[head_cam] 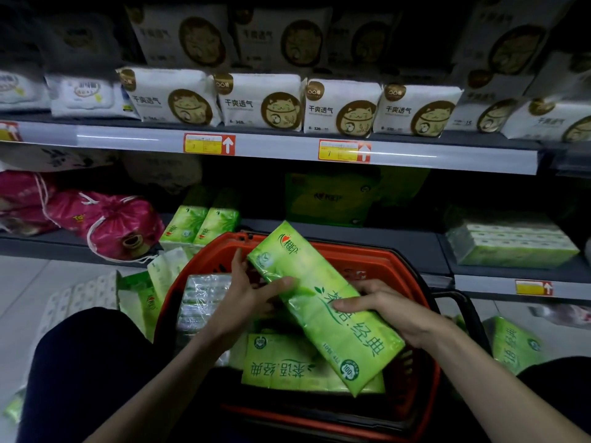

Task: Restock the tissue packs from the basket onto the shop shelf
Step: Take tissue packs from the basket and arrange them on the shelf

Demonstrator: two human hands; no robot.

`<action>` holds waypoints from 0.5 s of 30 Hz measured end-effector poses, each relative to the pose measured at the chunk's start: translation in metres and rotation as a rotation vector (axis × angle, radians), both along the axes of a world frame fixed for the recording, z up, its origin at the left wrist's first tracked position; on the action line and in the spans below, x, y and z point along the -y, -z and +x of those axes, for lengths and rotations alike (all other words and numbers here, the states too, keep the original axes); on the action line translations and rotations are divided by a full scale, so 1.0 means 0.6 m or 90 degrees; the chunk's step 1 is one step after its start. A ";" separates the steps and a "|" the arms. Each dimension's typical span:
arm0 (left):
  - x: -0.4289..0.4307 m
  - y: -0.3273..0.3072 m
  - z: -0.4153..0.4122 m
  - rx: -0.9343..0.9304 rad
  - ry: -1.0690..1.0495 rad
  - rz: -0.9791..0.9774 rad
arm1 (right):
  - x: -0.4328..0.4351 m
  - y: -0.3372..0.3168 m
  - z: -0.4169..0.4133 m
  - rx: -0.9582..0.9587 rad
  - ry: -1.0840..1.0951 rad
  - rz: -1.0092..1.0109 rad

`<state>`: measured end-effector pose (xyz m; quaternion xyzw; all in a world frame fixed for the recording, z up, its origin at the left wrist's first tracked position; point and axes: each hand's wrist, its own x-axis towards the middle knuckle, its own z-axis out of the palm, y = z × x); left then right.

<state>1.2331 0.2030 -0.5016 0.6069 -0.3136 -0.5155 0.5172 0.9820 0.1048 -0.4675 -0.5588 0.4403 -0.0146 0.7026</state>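
A long green tissue pack (323, 302) is held tilted above the red basket (412, 279). My left hand (252, 292) grips its left edge near the top. My right hand (383, 308) clasps its right side with the thumb across the front. Inside the basket lie another green tissue pack (287, 366) and a clear-wrapped bundle (201, 302). Two green tissue packs (200, 223) stand on the low shelf (367, 241) just behind the basket.
Pink drawstring bags (112, 225) lie on the low shelf at left, pale green packs (508, 241) at right. White cat-print packs (262, 102) fill the upper shelf. Loose tissue packs (140, 295) and paper rolls lie on the floor left of the basket, another green pack (511, 343) right.
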 end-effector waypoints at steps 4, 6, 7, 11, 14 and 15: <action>0.003 0.004 0.005 -0.123 -0.014 0.022 | -0.021 0.017 0.017 0.042 0.031 0.036; -0.002 0.002 0.006 -0.131 -0.014 0.023 | -0.035 0.021 0.031 0.072 0.058 0.044; -0.005 -0.002 0.005 -0.139 -0.008 0.029 | -0.043 0.021 0.037 0.088 0.069 0.045; -0.028 -0.019 0.007 -0.171 0.154 0.107 | -0.058 0.014 0.070 0.124 0.104 0.048; -0.040 -0.018 0.021 -0.173 0.247 0.145 | -0.055 0.001 0.095 0.123 0.101 0.057; -0.042 -0.018 0.028 -0.175 0.248 0.149 | -0.053 -0.002 0.103 0.120 0.099 0.063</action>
